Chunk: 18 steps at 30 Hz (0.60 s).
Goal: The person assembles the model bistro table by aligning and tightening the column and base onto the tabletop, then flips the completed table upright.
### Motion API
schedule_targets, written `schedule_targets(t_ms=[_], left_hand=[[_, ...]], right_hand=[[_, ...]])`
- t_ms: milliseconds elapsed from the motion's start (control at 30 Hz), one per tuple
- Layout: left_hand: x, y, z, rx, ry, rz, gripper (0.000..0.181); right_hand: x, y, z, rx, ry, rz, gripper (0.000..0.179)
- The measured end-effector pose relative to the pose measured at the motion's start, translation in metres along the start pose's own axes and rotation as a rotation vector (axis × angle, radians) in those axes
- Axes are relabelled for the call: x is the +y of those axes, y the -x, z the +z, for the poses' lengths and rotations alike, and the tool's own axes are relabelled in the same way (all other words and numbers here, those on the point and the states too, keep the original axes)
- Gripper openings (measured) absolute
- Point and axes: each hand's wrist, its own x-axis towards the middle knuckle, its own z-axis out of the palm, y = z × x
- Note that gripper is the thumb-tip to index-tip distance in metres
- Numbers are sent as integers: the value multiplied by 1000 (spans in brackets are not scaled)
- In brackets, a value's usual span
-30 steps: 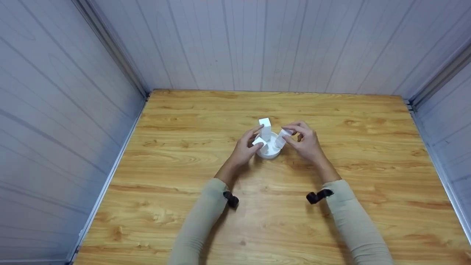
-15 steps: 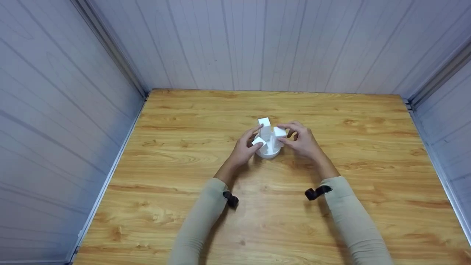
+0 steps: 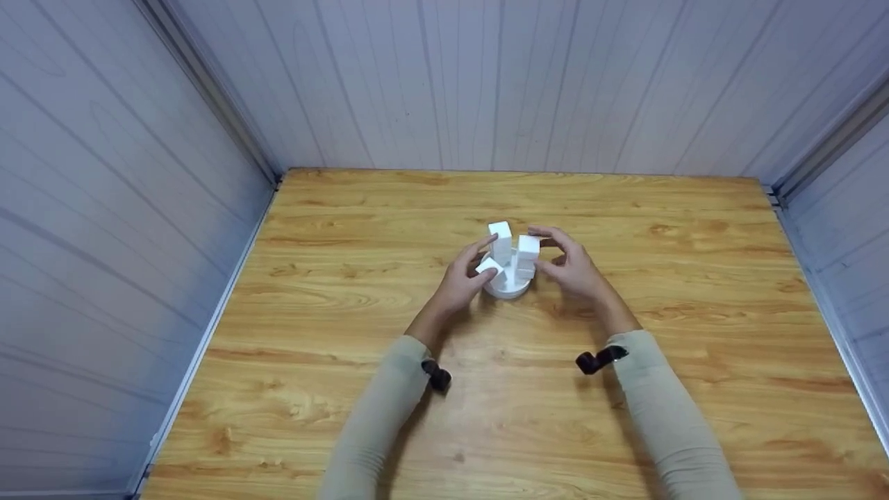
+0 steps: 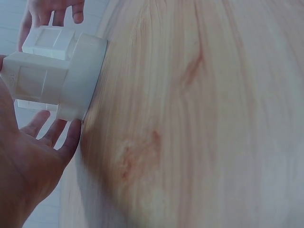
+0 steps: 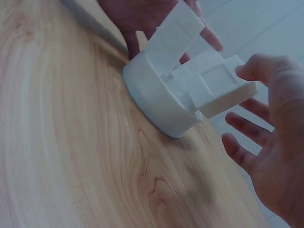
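A white round base [image 3: 506,294] stands on the table with three white rectangular blocks rising from it: a back block [image 3: 501,248], a front-left block [image 3: 489,267] and a right block [image 3: 528,248]. My left hand [image 3: 460,281] steadies it, thumb on the front-left block and index finger at the back block. Its lower fingers touch the base [image 4: 83,78] in the left wrist view. My right hand [image 3: 573,267] is beside the right block; the thumb touches its top end [image 5: 228,80], while the other visible fingers are loose and apart from it.
The wood-grain table [image 3: 347,292] extends all around the base. Pale panelled walls [image 3: 458,83] close off the back and both sides. A black camera strap [image 3: 437,376] is on the left wrist and another [image 3: 601,360] on the right.
The right block, tilted outward in my right hand's pinch before, has come upright onto the base. My right fingers have loosened around it. The left hand has stayed still.
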Motion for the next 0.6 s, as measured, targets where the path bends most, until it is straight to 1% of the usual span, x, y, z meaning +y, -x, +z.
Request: schedule_targets(t_ms=[67,133,200,233,267,333,367,467,567,600], left_hand=[[-21,-7,1,3,27,-7,64],[-37,-14,1,6,54,-11,65],[-29,-12,1,3,61,-17,65],[-29,-11,0,2,61,5,65],[-23,-9,0,3,45,5,65],[-3,-1,0,4,19,17,64],[1,0,0,7,6,28,63],[7,3,1,12,-10,27,62],[10,5,1,10,4,42,62],[14,6,0,3,14,40,62]], right_hand=[[1,0,-1,-20,-79,2,59],[0,-1,-1,-39,-116,10,59],[0,-1,-1,-58,-105,12,58],[-1,-1,-1,-66,-92,14,57],[-1,-1,-1,-70,-82,17,56],[0,-1,-1,-69,-66,22,55],[0,-1,-1,-65,-58,20,54],[1,-1,-1,-34,-33,28,51],[0,0,2,27,15,33,47],[1,0,3,52,27,35,46]])
